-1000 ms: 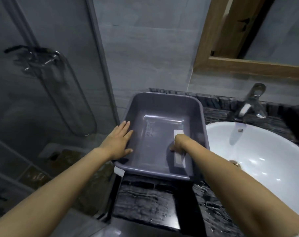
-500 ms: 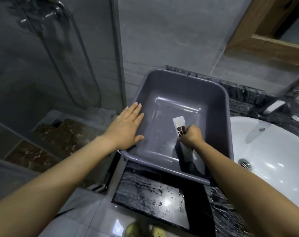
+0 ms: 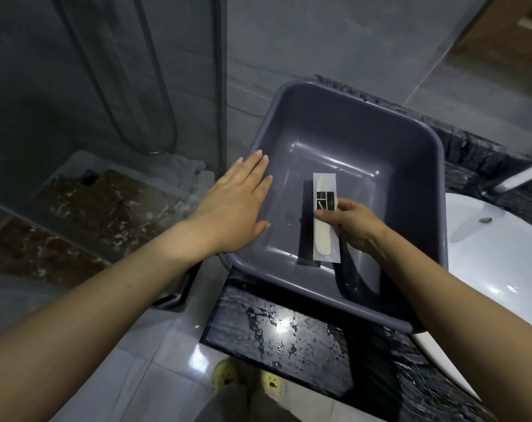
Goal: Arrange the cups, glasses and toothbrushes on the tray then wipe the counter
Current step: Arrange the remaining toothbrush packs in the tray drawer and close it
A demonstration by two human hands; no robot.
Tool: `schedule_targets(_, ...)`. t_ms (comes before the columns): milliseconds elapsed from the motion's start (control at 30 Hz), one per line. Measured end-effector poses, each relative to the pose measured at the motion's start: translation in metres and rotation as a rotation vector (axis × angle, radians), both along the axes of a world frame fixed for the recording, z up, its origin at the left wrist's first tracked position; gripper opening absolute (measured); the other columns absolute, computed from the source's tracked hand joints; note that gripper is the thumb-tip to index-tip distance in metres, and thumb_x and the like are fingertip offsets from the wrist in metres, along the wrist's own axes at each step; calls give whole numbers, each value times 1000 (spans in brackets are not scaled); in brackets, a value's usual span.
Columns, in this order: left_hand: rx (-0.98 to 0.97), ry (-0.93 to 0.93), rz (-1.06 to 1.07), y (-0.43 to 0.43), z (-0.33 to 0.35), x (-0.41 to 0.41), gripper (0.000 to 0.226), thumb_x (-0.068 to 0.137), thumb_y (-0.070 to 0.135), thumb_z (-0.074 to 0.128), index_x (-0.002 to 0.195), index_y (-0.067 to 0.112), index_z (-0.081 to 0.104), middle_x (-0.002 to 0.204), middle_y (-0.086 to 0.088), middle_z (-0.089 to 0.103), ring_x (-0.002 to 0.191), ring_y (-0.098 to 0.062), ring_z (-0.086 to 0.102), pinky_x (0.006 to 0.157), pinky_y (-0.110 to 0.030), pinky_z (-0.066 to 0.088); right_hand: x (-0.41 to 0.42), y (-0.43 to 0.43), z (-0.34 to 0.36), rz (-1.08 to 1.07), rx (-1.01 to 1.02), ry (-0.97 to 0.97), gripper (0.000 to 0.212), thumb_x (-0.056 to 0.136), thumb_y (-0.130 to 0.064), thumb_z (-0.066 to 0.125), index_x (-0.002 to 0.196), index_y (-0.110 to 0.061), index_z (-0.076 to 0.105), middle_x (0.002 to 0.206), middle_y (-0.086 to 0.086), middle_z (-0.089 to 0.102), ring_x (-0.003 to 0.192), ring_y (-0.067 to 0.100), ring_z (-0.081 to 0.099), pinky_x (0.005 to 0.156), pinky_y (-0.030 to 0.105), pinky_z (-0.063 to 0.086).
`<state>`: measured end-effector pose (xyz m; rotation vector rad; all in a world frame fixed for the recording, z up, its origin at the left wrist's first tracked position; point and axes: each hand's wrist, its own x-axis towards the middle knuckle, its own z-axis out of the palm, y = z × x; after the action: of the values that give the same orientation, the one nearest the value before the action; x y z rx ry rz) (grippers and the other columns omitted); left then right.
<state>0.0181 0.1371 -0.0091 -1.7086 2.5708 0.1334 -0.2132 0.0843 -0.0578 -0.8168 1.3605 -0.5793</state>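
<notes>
Here the right hand (image 3: 354,225) pinches the toothbrush packet (image 3: 326,217), lengthwise front-to-back.

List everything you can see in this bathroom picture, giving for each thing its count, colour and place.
Grey plastic tray: one, grey, on the counter beside the basin.
White wrapped toothbrush packet: one, white, inside the tray, held by the right hand.
Black marble counter: one, black, wet, under the tray.
White ceramic basin: one, white, right of the tray.
Chrome tap: one, silver, behind the basin.
Yellow shoes: two, yellow, on the floor below.
Left hand: one, flat on the tray's left rim.
Right hand: one, fingers pinching the packet.
</notes>
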Motion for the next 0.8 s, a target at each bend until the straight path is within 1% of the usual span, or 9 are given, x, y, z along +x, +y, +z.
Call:
schedule_targets(133, 33, 57, 12, 0, 2, 1, 78, 92, 49, 41, 149, 9, 6, 159, -12, -11, 146, -22, -18, 118, -34, -11, 0, 0, 3, 4, -11, -37, 42, 82, 7, 59, 123, 8, 52, 115, 21, 63, 97, 28, 65, 82, 27, 58)
schedule_targets(233, 67, 101, 30, 0, 8, 0, 77, 91, 47, 43, 150, 11, 8, 160, -10, -8, 147, -20, -16, 117, -32, -11, 1, 2, 12, -12, -34, -21, 38, 84, 4, 58, 121, 9, 53, 121, 24, 60, 109, 33, 58, 100, 36, 47)
schedule_targets(267, 68, 103, 37, -1, 11, -1, 76, 92, 47, 43, 150, 11, 9, 160, -10, -6, 147, -20, -14, 116, -32, -12, 1, 3, 17, -12, -51, -10, 32, 85, 2, 58, 116, 7, 56, 117, 23, 61, 105, 32, 58, 99, 36, 45)
schedule_targets(367, 27, 145, 46, -2, 26, -15, 70, 92, 44, 43, 148, 11, 18, 159, -11, 12, 148, -20, 3, 118, -33, -9, 3, 7, 43, -8, -125, -14, 18, 88, -2, 56, 104, -3, 63, 94, 10, 68, 80, 20, 65, 74, 25, 56)
schedule_targets(433, 56, 305, 87, -3, 39, -34, 65, 91, 44, 47, 145, 14, 28, 150, -10, 37, 141, -23, 28, 119, -35, 15, -1, 9, 64, -6, -194, -39, 15, 87, -4, 58, 97, -8, 67, 84, 3, 73, 75, 15, 68, 68, 23, 58)
schedule_targets(533, 219, 792, 264, -14, 61, -67, 52, 86, 42, 59, 131, 17, 52, 117, -5, 66, 108, -20, 60, 97, -32, 47, -11, 18, 98, -20, -294, -57, 13, 85, -5, 60, 82, -14, 69, 77, -1, 73, 71, 10, 69, 68, 21, 57)
schedule_targets(633, 409, 1234, 341, -26, 82, -100, 27, 84, 29, 65, 102, 10, 69, 91, -6, 71, 83, -20, 66, 73, -31, 53, -29, 36, 127, -14, -381, -13, 12, 84, -6, 63, 79, -16, 70, 79, -1, 71, 70, 6, 66, 63, 16, 54)
schedule_targets(700, 442, 1356, 292, -26, 98, -125, 11, 84, 18, 65, 82, 9, 69, 73, -3, 66, 66, -13, 60, 58, -23, 50, -46, 49, 143, -42, -422, 19, 11, 82, -6, 65, 77, -15, 70, 76, -1, 71, 67, 7, 65, 64, 18, 53)
schedule_targets(800, 495, 1436, 231, -18, 117, -167, 7, 84, 8, 64, 79, 7, 69, 66, -3, 63, 53, -8, 56, 49, -17, 48, -81, 70, 160, -122, -474, 69, 5, 82, -8, 66, 81, -13, 69, 79, 2, 71, 70, 11, 65, 68, 21, 53)
